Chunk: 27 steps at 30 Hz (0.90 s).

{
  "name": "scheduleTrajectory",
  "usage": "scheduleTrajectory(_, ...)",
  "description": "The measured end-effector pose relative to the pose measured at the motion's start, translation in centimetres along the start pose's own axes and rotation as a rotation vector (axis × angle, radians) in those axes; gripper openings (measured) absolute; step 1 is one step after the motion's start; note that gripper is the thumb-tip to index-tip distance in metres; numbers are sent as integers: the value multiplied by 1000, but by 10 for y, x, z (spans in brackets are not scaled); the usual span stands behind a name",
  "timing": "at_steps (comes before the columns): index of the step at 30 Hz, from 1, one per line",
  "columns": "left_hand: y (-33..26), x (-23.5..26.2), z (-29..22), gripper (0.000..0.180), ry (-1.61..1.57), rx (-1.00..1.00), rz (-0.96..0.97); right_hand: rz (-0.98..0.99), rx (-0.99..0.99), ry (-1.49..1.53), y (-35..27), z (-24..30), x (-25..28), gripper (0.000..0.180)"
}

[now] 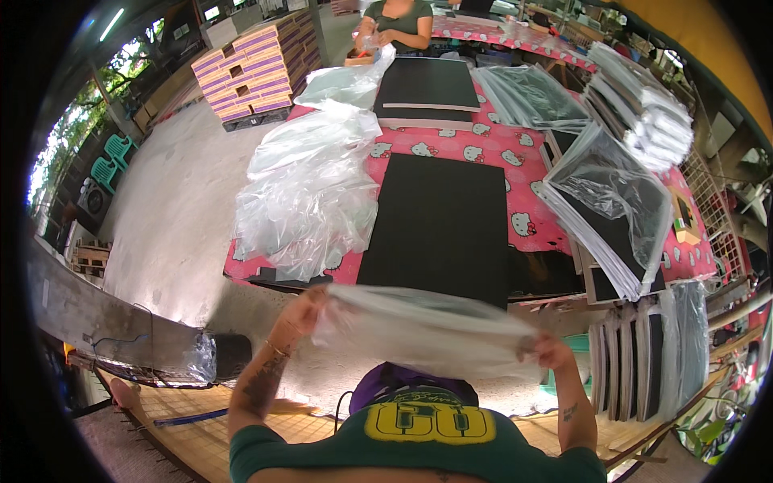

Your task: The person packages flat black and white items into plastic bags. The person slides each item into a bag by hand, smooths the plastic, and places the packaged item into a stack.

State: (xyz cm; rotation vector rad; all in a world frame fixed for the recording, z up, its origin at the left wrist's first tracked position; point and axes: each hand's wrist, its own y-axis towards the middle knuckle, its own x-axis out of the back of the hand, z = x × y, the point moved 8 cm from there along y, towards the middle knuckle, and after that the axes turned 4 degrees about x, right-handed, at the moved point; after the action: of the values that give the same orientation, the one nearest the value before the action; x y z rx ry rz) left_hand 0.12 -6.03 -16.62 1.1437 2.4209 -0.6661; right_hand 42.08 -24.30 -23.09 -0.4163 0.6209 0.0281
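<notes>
Both hands stretch a clear plastic bag [427,326] between them, in front of the table's near edge. My left hand [307,310] is closed on one end of it. At the other end, slightly lower, my right hand [547,351] grips the plastic, its fingertips partly blurred. Just beyond the bag lies a flat black board [439,217] on the pink patterned tablecloth [427,150]; its near edge is partly covered by the plastic. Left of the board is a loose heap of clear plastic bags [310,201].
More black boards [427,84] are stacked at the far end. Plastic-wrapped boards [612,201] lie on the right, with others standing upright [636,362] below. A person [398,28] works across the table. Stacked cartons [258,68] stand far left, green chairs [113,161] beyond the floor.
</notes>
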Motion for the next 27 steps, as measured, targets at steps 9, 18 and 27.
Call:
scheduleTrajectory(9, 7, 53, 75, 42, 1063, -100, -1137, -783, 521, -863, 43, -50, 11, 60)
scheduleTrajectory(18, -5, 43, 44, 51, 733, -340, -929, -698, 461, -970, 25, 10, -18, 43)
scheduleTrajectory(27, -14, -45, -230, 42, -378, -831, 105, -48, 1021, 183, -6, 237, -156, 43)
